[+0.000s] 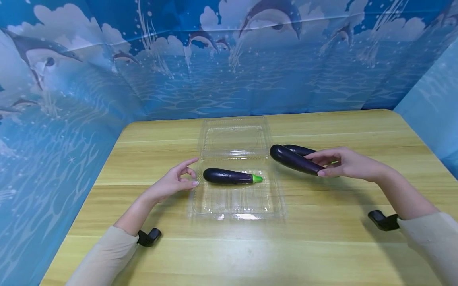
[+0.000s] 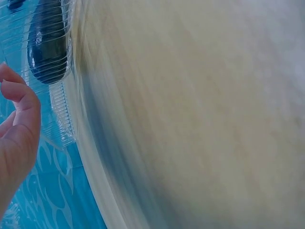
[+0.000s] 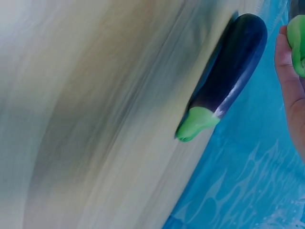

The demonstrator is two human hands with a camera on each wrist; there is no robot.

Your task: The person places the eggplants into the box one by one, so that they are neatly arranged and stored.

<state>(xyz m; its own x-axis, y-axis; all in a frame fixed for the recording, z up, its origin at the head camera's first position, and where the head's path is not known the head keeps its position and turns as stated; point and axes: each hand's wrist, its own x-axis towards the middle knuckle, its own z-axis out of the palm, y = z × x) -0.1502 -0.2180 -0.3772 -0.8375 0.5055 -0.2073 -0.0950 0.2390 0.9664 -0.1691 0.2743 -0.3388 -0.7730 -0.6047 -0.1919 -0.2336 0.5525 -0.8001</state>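
Left hand: the left hand (image 1: pixel 174 182) sits at the left side of the clear box, thumb and forefinger apart and lightly bent, grasping nothing; whether the fingertips touch the rim, cannot tell.
Right hand: the right hand (image 1: pixel 347 163) grasps an eggplant near its stem end, between thumb and fingers.
Held eggplant: the held eggplant (image 1: pixel 294 160) is dark purple, its round end pointing left toward the box; green stem shows at the edge of the right wrist view.
Table eggplant: the table eggplant (image 3: pixel 231 64) lies on the wood, beyond the held one, green stem toward the right.
Boxed eggplant: the boxed eggplant (image 1: pixel 229 176) lies crosswise in the base, toward the hinge side, stem to the right.
Clear box: base (image 1: pixel 236 204) on the table, ribbed bottom; lid (image 1: pixel 234 138) folded open on the far side.
In the way: the held eggplant and the right hand cover much of the table eggplant in the head view.
Wrists: pale sleeves (image 1: pixel 103 252), a black wrist piece (image 1: pixel 150 237) by the left cuff, another by the right.
Surroundings: wooden table (image 1: pixel 247 254) with rounded far corners; blue dolphin cloth (image 1: pixel 214 89) behind it and along both sides.
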